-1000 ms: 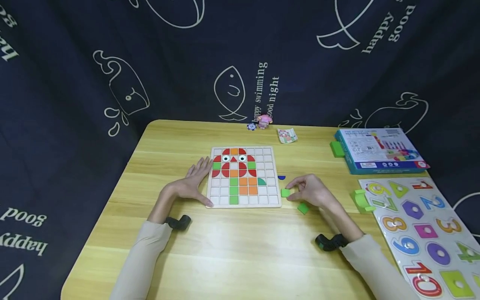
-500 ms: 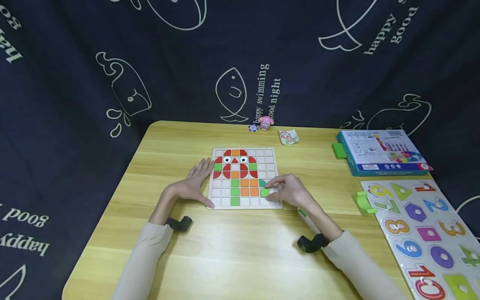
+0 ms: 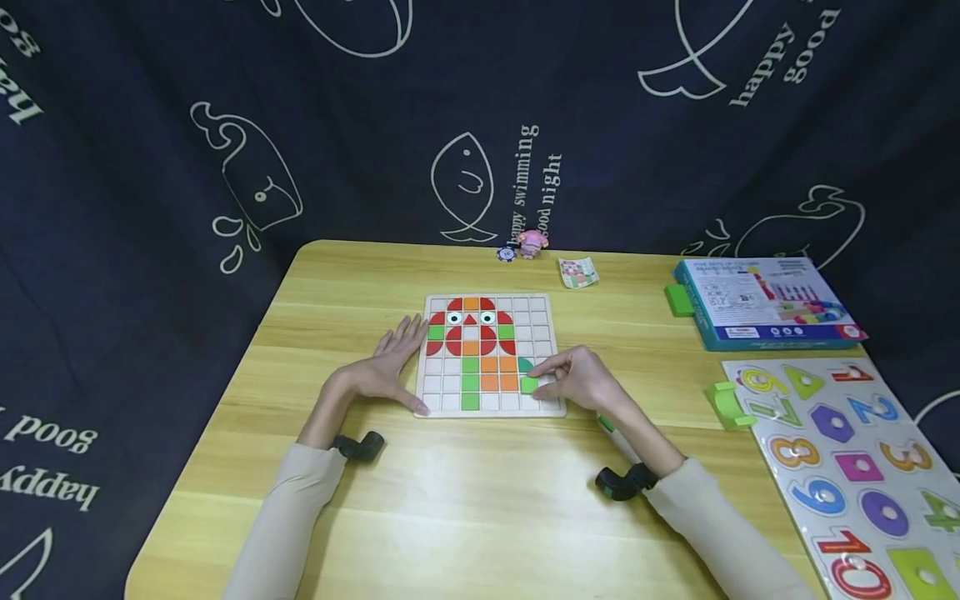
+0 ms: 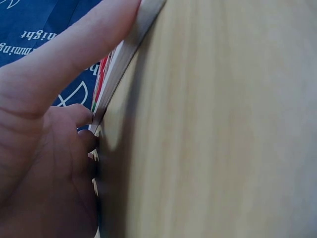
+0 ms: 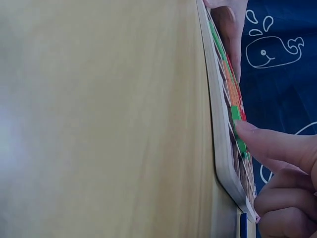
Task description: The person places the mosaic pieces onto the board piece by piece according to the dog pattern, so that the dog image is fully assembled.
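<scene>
A square gridded puzzle board [image 3: 537, 319] lies on the table, with red, orange, green and white tiles forming a parrot-like figure. My left hand [image 3: 378, 371] is spread along the board's left edge, thumb at the near corner and fingers higher up. Between thumb and fingers of my right hand [image 3: 588, 383] is a green square tile [image 3: 528, 385], pinched over the cell just right of the orange tiles. In the right wrist view this green tile [image 5: 235, 115] stands slightly proud of the board. A teal quarter-round tile [image 3: 524, 365] sits directly above it, partly covered by the fingers.
Another green tile [image 3: 605, 423] is mostly hidden under my right forearm. A small blue piece [image 5: 243, 225] lies beside the board. To the right are a boxed toy [image 3: 765, 300] and a number puzzle board [image 3: 825, 450]. A picture card [image 3: 577, 272] and pink figurine [image 3: 532, 243] stand behind.
My right hand has carried the green square tile from the table leftward onto the board, and stayed there over the last half second. The left hand keeps its place.
</scene>
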A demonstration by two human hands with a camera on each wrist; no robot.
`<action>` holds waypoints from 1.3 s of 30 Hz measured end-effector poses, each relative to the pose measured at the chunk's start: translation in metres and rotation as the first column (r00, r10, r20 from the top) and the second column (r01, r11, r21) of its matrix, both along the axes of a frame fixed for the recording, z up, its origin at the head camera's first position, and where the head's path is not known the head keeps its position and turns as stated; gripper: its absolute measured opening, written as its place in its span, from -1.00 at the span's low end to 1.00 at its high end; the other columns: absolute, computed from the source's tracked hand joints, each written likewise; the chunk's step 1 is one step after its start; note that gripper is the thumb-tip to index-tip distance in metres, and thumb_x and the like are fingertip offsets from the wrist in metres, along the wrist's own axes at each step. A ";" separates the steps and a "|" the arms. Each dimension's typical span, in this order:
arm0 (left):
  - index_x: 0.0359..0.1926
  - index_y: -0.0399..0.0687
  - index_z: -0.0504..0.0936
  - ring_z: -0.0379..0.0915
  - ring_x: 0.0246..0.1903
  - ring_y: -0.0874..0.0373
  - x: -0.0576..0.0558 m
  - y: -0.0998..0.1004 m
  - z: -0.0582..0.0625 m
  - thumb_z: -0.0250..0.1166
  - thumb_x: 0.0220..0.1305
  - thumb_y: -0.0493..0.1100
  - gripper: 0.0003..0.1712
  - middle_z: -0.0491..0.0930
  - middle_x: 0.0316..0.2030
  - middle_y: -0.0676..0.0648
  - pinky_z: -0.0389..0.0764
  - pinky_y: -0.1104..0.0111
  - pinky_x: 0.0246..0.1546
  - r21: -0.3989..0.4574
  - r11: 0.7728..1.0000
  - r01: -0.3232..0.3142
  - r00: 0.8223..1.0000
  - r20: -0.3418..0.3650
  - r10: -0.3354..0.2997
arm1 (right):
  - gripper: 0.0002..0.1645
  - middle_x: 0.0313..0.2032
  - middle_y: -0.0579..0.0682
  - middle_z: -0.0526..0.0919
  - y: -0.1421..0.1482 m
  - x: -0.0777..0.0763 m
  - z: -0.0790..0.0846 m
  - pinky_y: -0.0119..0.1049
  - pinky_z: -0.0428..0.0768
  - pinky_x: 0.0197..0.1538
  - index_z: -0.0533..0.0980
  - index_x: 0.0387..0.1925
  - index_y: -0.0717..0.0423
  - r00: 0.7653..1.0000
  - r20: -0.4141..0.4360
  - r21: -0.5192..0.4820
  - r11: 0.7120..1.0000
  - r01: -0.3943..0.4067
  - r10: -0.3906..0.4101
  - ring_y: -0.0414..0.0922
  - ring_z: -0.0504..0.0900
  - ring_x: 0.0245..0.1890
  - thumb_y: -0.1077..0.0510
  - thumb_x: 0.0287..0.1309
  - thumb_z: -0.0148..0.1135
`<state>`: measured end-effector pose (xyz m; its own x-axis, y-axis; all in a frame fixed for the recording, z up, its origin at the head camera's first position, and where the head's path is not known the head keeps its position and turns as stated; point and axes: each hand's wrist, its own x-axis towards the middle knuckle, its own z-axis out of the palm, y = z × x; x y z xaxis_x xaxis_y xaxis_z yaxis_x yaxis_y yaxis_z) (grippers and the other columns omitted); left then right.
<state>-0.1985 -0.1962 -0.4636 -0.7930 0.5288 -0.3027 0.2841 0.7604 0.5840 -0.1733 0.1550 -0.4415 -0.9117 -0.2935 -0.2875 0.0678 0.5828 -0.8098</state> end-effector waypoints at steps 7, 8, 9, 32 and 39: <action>0.52 0.04 -0.45 -0.80 0.49 -0.04 0.000 0.000 0.000 0.55 -0.36 0.38 0.68 -0.62 0.51 -0.09 -0.49 -0.06 0.50 -0.001 1.000 0.003 1.000 -0.008 -0.003 | -0.70 -0.78 -0.16 0.15 -0.001 -0.005 0.001 -0.47 0.09 -0.63 0.73 -0.26 0.04 1.000 -0.005 -0.004 1.000 0.005 -0.005 -0.19 0.10 -0.71 0.16 -0.16 0.55; 0.52 0.03 -0.44 -0.80 0.49 -0.05 0.000 0.001 0.001 0.56 -0.36 0.37 0.68 -0.62 0.51 -0.09 -0.49 -0.07 0.50 0.001 1.000 0.005 1.000 -0.009 -0.005 | -0.69 -0.78 -0.16 0.15 -0.001 -0.006 0.000 -0.47 0.09 -0.64 0.73 -0.25 0.05 1.000 0.000 -0.014 1.000 0.005 -0.005 -0.19 0.09 -0.72 0.16 -0.16 0.55; 0.52 0.04 -0.45 -0.80 0.49 -0.05 0.000 0.001 0.001 0.56 -0.36 0.37 0.68 -0.62 0.51 -0.09 -0.49 -0.06 0.50 0.000 1.000 0.004 1.000 -0.007 -0.004 | -0.69 -0.79 -0.16 0.14 -0.001 -0.006 0.000 -0.47 0.09 -0.64 0.73 -0.25 0.06 1.000 0.005 -0.022 1.000 0.005 -0.005 -0.20 0.09 -0.72 0.16 -0.16 0.55; 0.52 0.03 -0.46 -0.80 0.49 -0.04 0.000 0.000 0.003 0.54 -0.37 0.40 0.69 -0.64 0.51 -0.10 -0.52 -0.03 0.50 -0.003 1.000 0.012 1.000 -0.010 -0.013 | -0.70 -0.78 -0.16 0.22 0.000 -0.008 0.005 -0.52 0.08 -0.67 0.73 -0.21 0.02 0.990 -0.088 0.079 0.992 -0.103 0.110 -0.23 0.08 -0.73 0.18 -0.11 0.51; 0.52 0.00 -0.44 -0.78 0.49 -0.08 0.003 0.001 0.003 0.55 -0.35 0.36 0.67 -0.62 0.51 -0.12 -0.50 -0.07 0.49 -0.001 1.000 0.013 1.000 -0.019 -0.013 | -0.71 -0.68 -0.11 0.41 0.003 -0.010 0.002 -0.51 0.11 -0.62 0.72 -0.19 0.06 0.991 -0.069 0.010 0.993 -0.117 0.118 -0.22 0.16 -0.68 0.19 -0.05 0.48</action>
